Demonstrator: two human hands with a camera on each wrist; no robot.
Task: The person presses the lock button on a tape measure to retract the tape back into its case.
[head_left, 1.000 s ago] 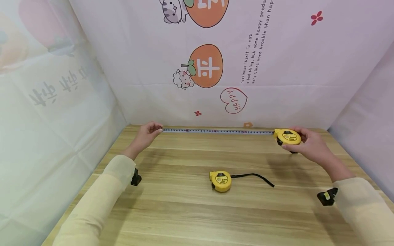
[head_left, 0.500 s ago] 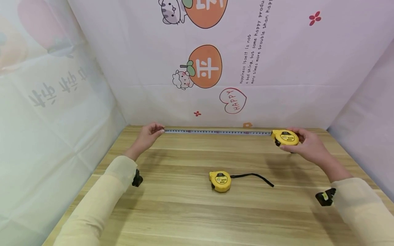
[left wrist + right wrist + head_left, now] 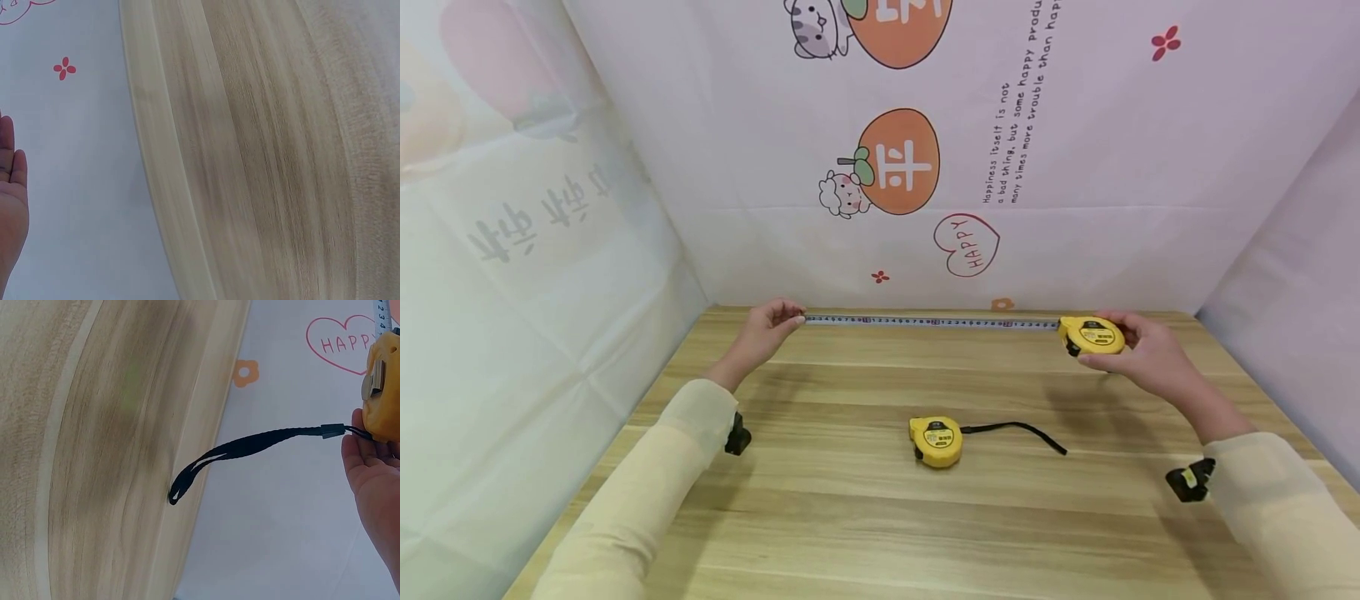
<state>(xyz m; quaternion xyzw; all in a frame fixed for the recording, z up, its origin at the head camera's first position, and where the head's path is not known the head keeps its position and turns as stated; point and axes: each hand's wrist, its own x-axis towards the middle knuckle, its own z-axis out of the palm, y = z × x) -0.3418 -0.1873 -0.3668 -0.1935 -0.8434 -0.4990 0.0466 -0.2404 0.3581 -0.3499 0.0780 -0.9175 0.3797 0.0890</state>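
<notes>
Near the back of the table, my right hand grips a yellow tape measure by its case. Its pale blade stretches level to the left, in front of the back wall. At the far end of the blade, my left hand pinches the tip between thumb and fingers. From the held case a black wrist strap dangles in the right wrist view. A second yellow tape measure lies on the table between my arms, its black strap trailing right. Only the left hand's edge shows in the left wrist view.
The wood-grain table meets a white printed cloth wall at the back. More cloth hangs along the left and right sides. A black wrist camera hangs under the right sleeve, another under the left.
The hands have drawn slightly closer together, and the blade between them is shorter: fewer numbers show by the case. The second tape measure stays in place.
</notes>
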